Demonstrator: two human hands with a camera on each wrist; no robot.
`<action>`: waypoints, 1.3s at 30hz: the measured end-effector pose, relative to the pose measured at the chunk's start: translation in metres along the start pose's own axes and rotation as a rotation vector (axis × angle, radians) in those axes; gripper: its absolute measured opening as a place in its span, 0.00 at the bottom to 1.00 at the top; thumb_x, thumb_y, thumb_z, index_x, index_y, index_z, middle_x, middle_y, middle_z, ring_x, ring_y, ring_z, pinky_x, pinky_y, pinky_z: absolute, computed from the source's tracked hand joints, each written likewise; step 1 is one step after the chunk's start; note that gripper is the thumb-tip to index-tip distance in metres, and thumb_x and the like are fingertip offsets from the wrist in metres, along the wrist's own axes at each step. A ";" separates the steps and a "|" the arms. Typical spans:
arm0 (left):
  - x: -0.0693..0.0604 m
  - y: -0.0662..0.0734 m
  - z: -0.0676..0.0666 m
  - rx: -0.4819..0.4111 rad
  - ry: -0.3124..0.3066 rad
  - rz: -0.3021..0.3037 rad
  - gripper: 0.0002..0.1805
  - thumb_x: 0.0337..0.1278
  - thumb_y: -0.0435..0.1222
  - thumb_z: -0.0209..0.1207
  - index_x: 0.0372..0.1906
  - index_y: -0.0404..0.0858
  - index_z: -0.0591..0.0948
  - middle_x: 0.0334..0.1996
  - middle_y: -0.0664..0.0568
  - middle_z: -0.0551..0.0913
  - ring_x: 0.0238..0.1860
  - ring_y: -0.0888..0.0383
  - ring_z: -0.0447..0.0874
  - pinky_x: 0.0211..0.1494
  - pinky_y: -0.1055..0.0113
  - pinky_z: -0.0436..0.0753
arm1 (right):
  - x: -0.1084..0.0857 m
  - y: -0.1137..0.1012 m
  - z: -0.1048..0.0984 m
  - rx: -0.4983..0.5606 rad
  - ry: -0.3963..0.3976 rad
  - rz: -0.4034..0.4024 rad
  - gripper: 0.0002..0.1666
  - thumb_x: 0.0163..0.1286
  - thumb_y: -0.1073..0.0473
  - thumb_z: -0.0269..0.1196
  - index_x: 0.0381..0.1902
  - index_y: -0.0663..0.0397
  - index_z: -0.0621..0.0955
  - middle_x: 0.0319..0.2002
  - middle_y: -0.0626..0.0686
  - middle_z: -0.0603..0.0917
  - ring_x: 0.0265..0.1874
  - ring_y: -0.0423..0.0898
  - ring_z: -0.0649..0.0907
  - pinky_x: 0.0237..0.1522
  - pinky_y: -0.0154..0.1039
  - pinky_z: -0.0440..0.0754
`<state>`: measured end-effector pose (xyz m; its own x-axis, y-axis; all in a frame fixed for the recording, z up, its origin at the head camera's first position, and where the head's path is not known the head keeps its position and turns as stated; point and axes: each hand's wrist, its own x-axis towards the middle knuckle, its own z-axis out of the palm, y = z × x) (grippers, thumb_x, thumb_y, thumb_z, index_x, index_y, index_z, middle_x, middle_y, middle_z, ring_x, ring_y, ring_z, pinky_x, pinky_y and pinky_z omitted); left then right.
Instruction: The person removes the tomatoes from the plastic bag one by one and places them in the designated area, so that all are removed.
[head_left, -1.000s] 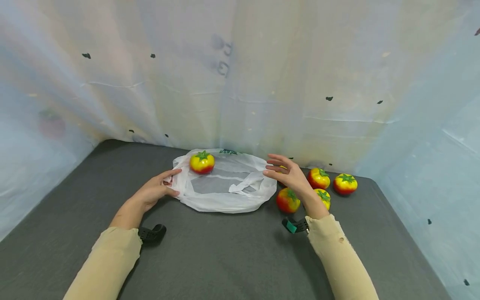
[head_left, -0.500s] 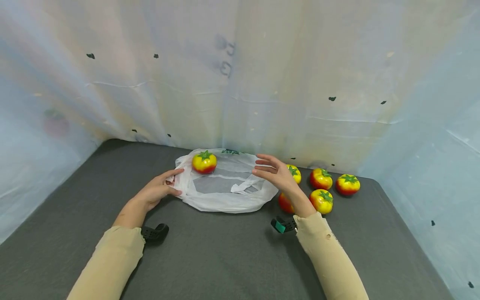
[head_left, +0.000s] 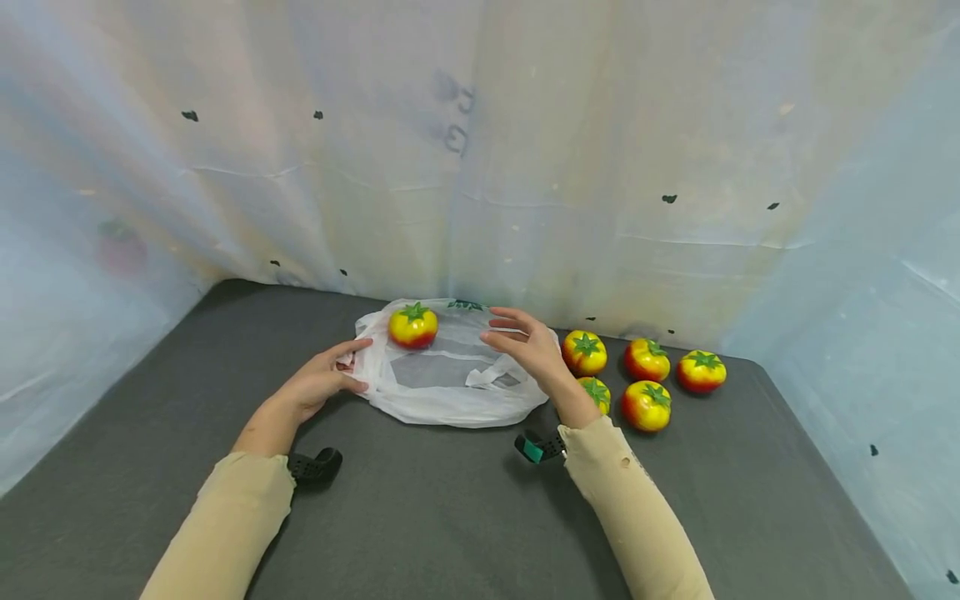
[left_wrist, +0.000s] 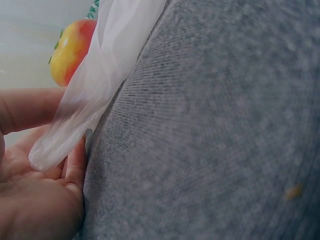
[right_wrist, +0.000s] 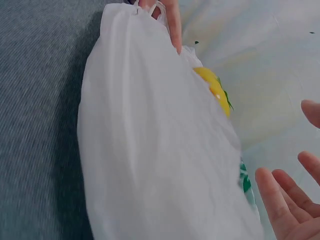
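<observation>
A white plastic bag (head_left: 450,412) lies with its mouth spread between the two hands. At its left end my left hand (head_left: 318,382) grips the bag's edge; in the left wrist view its fingers (left_wrist: 75,162) curl behind the bunched plastic. A red and yellow tomato (head_left: 412,326) with a green leafy top rests at the bag's back left, visible also in the right wrist view as a tomato (right_wrist: 215,87) behind the plastic. Over the bag's right side hovers my right hand (head_left: 529,346), fingers loosely extended and holding nothing.
Several more tomatoes stand right of the bag: a back one (head_left: 647,360), a front one (head_left: 647,406), a far right one (head_left: 701,372), and one partly behind the right forearm (head_left: 596,394). Translucent sheeting (head_left: 555,167) walls the back and sides of the dark grey table (head_left: 420,517).
My right hand has moved left from the bag's right edge to above it, uncovering more of the tomatoes. The left hand keeps its grip, and the view has shifted slightly.
</observation>
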<state>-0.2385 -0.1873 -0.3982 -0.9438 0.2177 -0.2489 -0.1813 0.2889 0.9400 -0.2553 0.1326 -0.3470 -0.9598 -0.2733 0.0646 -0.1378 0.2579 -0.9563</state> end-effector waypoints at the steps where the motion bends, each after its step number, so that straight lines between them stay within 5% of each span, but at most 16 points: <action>1: 0.000 0.000 0.000 0.000 0.001 0.001 0.46 0.52 0.25 0.61 0.76 0.43 0.54 0.76 0.36 0.32 0.75 0.38 0.32 0.72 0.38 0.43 | 0.001 -0.001 0.002 0.000 -0.001 -0.001 0.30 0.65 0.56 0.64 0.65 0.50 0.72 0.63 0.64 0.72 0.59 0.55 0.77 0.58 0.49 0.76; 29: 0.000 0.000 0.004 -0.013 0.014 0.016 0.45 0.51 0.24 0.60 0.75 0.42 0.56 0.76 0.37 0.34 0.75 0.39 0.31 0.73 0.39 0.40 | 0.037 0.002 0.048 0.048 0.000 0.052 0.33 0.62 0.59 0.66 0.64 0.60 0.72 0.61 0.66 0.73 0.58 0.58 0.77 0.56 0.51 0.78; 39: 0.004 -0.002 0.007 -0.024 0.020 0.006 0.45 0.50 0.24 0.61 0.75 0.43 0.57 0.76 0.38 0.36 0.75 0.40 0.34 0.73 0.40 0.42 | 0.048 0.007 0.061 0.054 0.028 0.107 0.34 0.60 0.56 0.68 0.64 0.54 0.73 0.61 0.63 0.74 0.59 0.56 0.76 0.54 0.49 0.79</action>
<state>-0.2398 -0.1809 -0.4030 -0.9502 0.2006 -0.2384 -0.1815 0.2653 0.9469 -0.2874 0.0648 -0.3676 -0.9747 -0.2211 -0.0314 -0.0218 0.2340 -0.9720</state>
